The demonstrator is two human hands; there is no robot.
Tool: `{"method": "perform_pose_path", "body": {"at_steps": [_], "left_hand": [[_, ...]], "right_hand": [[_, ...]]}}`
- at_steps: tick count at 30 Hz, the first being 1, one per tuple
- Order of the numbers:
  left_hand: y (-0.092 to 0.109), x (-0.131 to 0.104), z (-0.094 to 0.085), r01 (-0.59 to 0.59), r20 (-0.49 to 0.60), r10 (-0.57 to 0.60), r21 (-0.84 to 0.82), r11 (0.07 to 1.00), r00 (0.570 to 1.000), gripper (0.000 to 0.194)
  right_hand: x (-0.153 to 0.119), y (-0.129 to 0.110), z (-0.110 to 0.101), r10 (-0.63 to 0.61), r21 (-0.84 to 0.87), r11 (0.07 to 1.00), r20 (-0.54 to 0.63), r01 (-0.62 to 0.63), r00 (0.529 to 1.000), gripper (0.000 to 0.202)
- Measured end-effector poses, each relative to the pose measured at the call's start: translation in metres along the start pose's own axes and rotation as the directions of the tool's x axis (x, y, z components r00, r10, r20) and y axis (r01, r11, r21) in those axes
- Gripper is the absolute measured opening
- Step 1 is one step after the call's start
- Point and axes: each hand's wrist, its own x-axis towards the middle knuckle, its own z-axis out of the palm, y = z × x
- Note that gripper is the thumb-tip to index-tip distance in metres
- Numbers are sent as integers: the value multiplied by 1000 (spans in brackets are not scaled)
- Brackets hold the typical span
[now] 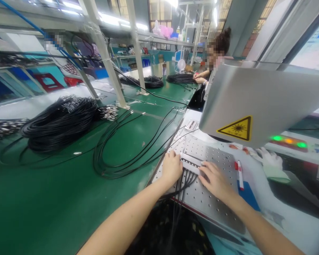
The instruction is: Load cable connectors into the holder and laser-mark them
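A silver slotted fixture (191, 164) lies on a perforated metal plate (218, 209), with several black cables (185, 182) running out of its near side. My left hand (172, 166) is at the fixture's left end, its fingers curled against it. At the right end, my right hand (212, 177) touches the fixture with bent fingers and the thumb apart from them. The cable ends sit in the row of slots, too small to make out in detail. More cables trail off the plate's front edge over dark clothing.
Loose black cables (114, 170) and a big cable coil (61, 124) lie on the green table (55, 198). A grey machine housing (236, 95) overhangs the plate. Rightward are a red-and-white marker (240, 175) and a white glove (272, 164). A person (220, 46) works beyond.
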Motion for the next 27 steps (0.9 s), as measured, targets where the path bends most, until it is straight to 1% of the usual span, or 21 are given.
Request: {"method": "perform_pose_path", "body": {"at_steps": [1, 2, 4, 6, 8, 9, 11, 14, 18, 22, 24, 27], "left_hand": [[-1, 0, -1, -65, 44, 60, 121, 991, 997, 22], [-4, -1, -3, -117, 87, 102, 191, 974, 991, 25], [-10, -1, -7, -217, 159, 186, 212, 953, 970, 30], [-18, -1, -11, -361, 233, 310, 226, 905, 922, 30], [-24, 2, -15, -491, 297, 414, 267, 829, 860, 23], [-25, 3, -15, -528, 314, 441, 290, 798, 840, 19], [-23, 7, -13, -553, 324, 459, 326, 766, 827, 17], [-15, 8, -6, -569, 323, 475, 346, 746, 818, 13], [-7, 5, 1, -557, 301, 472, 360, 749, 829, 11], [-8, 4, 0, -532, 286, 451, 375, 759, 845, 11], [-7, 4, -1, -529, 295, 443, 380, 759, 847, 12], [-2, 5, -3, -516, 312, 418, 385, 766, 853, 15]], "right_hand": [[0, 0, 0, -6, -14, 1000, -8, 6, 1000, 20], [1, 0, 1, -13, -26, 1000, -11, 13, 1000, 20], [1, -1, 1, -25, -41, 999, -14, 24, 1000, 20], [0, -1, 1, -29, -43, 999, -24, 28, 999, 20], [-1, 0, 2, -22, -39, 999, -38, 21, 999, 20], [-1, 0, 2, -14, -36, 999, -45, 12, 999, 20], [-3, 4, 3, 4, -38, 999, -51, -6, 999, 20], [-6, 12, 0, 21, -53, 998, -53, -24, 998, 16], [-7, 19, -6, 4, -47, 999, -41, -6, 999, 10], [-6, 22, -3, 2, -9, 1000, -48, -2, 999, 7], [-6, 21, 1, 22, -7, 1000, -69, -22, 997, 8], [-11, 14, 5, 92, -4, 996, -103, -93, 990, 10]]}}
